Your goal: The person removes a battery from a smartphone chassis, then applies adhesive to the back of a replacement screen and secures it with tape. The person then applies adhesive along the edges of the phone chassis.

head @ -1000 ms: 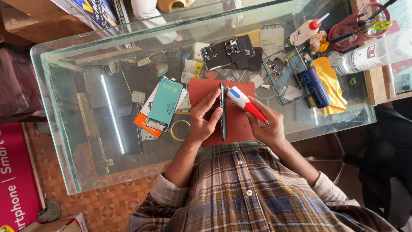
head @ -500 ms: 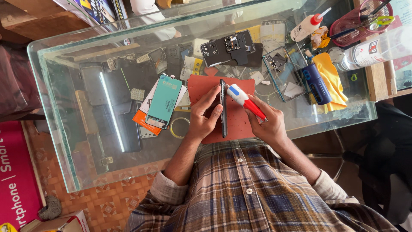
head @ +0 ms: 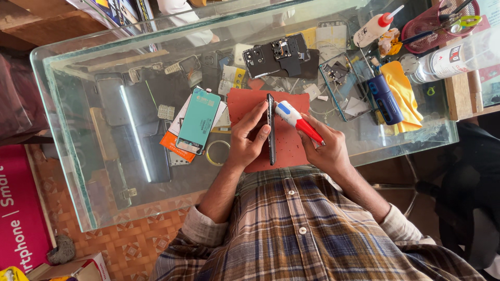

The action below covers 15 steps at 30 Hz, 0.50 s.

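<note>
Both hands are working over the red mat (head: pixel 291 151): my left hand (head: pixel 249 141) is clamping a dark phone (head: pixel 271 136) upright on its edge, while my right hand (head: pixel 324 148) is gripping a red-and-white glue tube (head: pixel 298 121), its white end meeting the phone's upper edge. Judging by that, I am partway through running glue along the frame. A teal back cover (head: pixel 198 120) is lying at nine o'clock, not yet fitted.

The left hand (head: pixel 249 139) holds a dark phone (head: pixel 271 130) on edge over a red mat (head: pixel 291 151); at three o'clock, the right hand (head: pixel 324 148) grips what looks like a glue tube (head: pixel 298 120).
</note>
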Tool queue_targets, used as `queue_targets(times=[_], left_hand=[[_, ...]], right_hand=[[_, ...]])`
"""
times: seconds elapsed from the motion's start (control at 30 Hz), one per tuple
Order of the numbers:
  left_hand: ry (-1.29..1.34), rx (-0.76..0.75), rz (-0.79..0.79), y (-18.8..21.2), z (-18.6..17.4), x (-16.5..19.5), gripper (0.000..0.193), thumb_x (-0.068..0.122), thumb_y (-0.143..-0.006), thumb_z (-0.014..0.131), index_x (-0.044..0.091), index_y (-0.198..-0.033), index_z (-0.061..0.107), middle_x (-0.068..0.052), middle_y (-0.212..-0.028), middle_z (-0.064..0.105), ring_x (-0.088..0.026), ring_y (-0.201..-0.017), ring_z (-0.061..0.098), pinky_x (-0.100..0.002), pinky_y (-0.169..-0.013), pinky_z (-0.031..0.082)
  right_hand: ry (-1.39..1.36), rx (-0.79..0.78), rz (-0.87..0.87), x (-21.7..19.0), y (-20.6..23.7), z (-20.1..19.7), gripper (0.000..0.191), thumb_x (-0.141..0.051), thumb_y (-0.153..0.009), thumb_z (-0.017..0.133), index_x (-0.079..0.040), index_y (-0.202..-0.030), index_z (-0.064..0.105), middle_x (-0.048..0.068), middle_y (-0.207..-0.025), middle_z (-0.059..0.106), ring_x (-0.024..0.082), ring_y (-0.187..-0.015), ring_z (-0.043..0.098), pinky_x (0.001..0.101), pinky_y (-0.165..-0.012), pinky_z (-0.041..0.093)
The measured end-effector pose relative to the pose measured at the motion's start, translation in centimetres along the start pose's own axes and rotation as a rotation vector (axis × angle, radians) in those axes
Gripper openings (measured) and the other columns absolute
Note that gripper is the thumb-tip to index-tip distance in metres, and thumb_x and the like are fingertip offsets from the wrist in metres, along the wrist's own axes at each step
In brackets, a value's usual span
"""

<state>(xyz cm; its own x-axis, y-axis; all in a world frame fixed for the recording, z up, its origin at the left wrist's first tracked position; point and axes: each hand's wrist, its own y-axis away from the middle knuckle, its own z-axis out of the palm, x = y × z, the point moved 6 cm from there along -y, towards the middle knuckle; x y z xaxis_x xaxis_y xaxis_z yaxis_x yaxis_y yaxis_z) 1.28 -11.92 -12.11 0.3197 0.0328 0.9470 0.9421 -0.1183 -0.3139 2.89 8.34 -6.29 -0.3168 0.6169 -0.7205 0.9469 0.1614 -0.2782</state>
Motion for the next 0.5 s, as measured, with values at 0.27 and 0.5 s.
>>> queue_targets(times=[0.27, 0.5], left_hand=[[-0.003, 0.001, 0.003, 0.17, 0.07, -0.16, 0.049, 0.020, -0.106, 0.067, 0.002, -0.149, 0.054, -0.018, -0.149, 0.061, -0.030, -0.139, 0.061, -0.040, -0.118, 0.049], [-0.008, -0.001, 0.008, 0.22, 0.09, -0.21, 0.049, 0.018, -0.105, 0.068, 0.002, -0.149, 0.054, -0.019, -0.148, 0.061, -0.030, -0.139, 0.062, -0.039, -0.118, 0.049]], right_hand=[[-0.001, -0.014, 0.008, -0.14, 0.37, 0.09, 0.037, -0.005, -0.094, 0.075, 0.001, -0.130, 0.066, 0.020, -0.111, 0.075, 0.031, -0.103, 0.077, 0.0352, -0.082, 0.061], [-0.007, -0.029, 0.021, -0.09, 0.69, 0.08, 0.036, -0.004, -0.094, 0.074, 0.001, -0.129, 0.066, 0.019, -0.109, 0.076, 0.031, -0.100, 0.078, 0.0355, -0.080, 0.061]])
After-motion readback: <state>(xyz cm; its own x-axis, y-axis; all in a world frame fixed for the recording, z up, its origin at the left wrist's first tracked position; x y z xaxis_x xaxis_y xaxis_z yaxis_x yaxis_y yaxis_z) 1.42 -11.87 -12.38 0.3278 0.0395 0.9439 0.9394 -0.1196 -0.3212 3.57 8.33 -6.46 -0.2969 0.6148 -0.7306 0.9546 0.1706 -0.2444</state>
